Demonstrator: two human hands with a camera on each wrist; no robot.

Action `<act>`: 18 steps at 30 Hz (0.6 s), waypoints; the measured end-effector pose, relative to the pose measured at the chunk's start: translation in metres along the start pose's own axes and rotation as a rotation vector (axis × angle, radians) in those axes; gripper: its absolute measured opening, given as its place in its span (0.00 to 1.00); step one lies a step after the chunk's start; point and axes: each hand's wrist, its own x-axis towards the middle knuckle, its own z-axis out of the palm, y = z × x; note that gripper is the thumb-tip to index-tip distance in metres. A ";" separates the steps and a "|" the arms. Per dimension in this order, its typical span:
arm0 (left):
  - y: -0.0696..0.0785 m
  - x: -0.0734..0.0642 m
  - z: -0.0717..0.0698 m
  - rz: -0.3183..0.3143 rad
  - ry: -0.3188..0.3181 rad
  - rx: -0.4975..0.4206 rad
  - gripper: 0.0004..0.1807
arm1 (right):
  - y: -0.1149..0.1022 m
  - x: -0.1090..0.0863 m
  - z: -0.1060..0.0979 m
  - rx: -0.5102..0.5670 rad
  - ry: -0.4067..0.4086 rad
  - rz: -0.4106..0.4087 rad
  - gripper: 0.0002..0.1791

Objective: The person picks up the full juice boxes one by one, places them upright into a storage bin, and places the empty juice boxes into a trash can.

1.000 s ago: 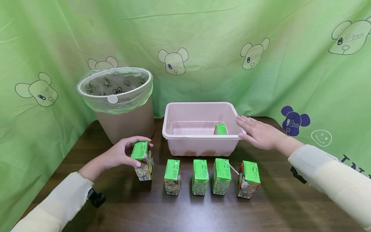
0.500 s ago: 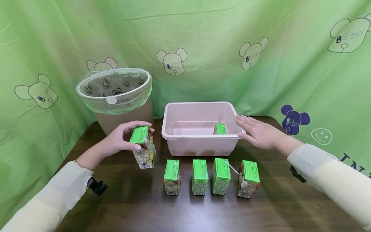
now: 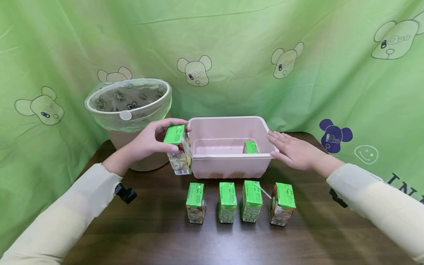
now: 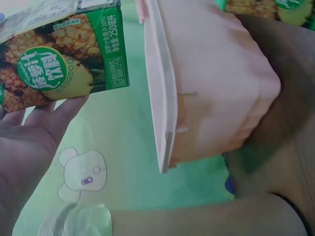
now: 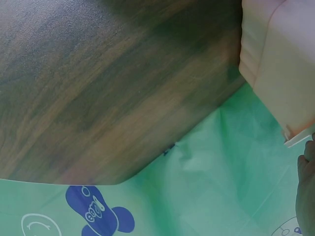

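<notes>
My left hand (image 3: 150,138) grips a juice box (image 3: 179,151) with a green top, thumb on the near side and fingers round the far side. It is up off the table at the left end of a pink plastic bin (image 3: 232,165). The left wrist view shows pineapple pictures on the juice box (image 4: 54,59). My right hand (image 3: 294,149) lies with straight fingers against the bin's right rim. One juice box (image 3: 250,147) stands inside the bin at its right. In the right wrist view only a bit of the right hand (image 5: 306,191) shows beside the bin (image 5: 285,69).
Several juice boxes stand in a row before the bin: one at left (image 3: 195,202), a middle pair, and one at right (image 3: 282,204). A white straw (image 3: 264,191) slants beside the right ones. A lined trash can (image 3: 126,117) stands back left; a green curtain (image 3: 238,55) hangs behind.
My left hand has lifted the juice box off the table and carried it right and away from me, to the bin's left end. The right hand has stayed at the bin's rim.
</notes>
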 end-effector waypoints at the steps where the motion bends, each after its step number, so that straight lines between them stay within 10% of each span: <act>1: 0.001 0.004 0.001 0.000 0.012 0.000 0.34 | 0.000 0.001 0.000 0.001 -0.002 0.000 0.34; 18: -0.008 0.088 0.022 -0.054 0.124 0.033 0.33 | -0.002 -0.001 -0.002 0.006 -0.016 0.017 0.34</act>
